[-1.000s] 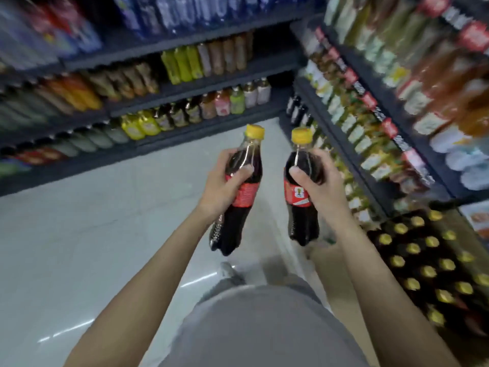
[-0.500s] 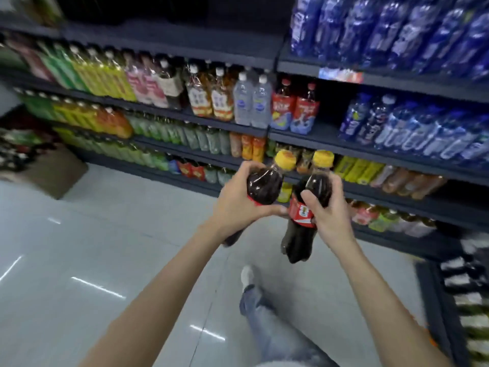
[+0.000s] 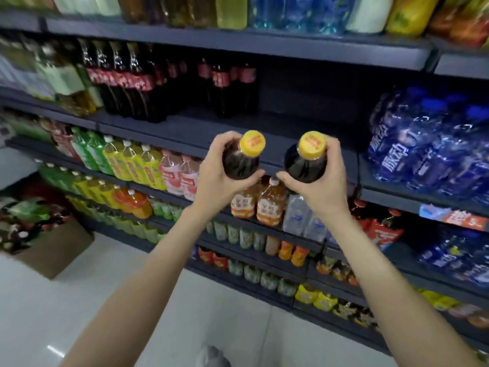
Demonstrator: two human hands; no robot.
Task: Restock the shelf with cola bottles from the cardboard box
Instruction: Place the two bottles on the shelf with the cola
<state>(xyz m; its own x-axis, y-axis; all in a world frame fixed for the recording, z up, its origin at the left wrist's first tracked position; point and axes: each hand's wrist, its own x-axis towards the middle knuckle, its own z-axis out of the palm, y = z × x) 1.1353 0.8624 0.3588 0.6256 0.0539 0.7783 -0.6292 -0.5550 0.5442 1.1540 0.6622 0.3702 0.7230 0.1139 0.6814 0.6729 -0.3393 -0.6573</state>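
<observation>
My left hand (image 3: 221, 178) grips a dark cola bottle (image 3: 242, 158) with a yellow cap, seen from above. My right hand (image 3: 321, 185) grips a second yellow-capped cola bottle (image 3: 305, 161) beside it. Both bottles are held upright in front of a dark grey shelf (image 3: 201, 129), just below its front edge. On that shelf stand rows of cola bottles (image 3: 127, 83) with red labels at the left, and further ones (image 3: 227, 86) at the back; bare board lies to their right. A cardboard box (image 3: 57, 250) with bottles sits on the floor at the far left.
Blue water bottle packs (image 3: 428, 147) fill the shelf to the right. Green, yellow and orange drinks (image 3: 127, 162) line the lower shelves. Pale floor tiles (image 3: 66, 300) stretch below my arms, with my shoe (image 3: 211, 357) at the bottom edge.
I have turned and stepped closer to the shelving; the view rose to the cola shelf. Both hands lifted the bottles and spread them slightly apart.
</observation>
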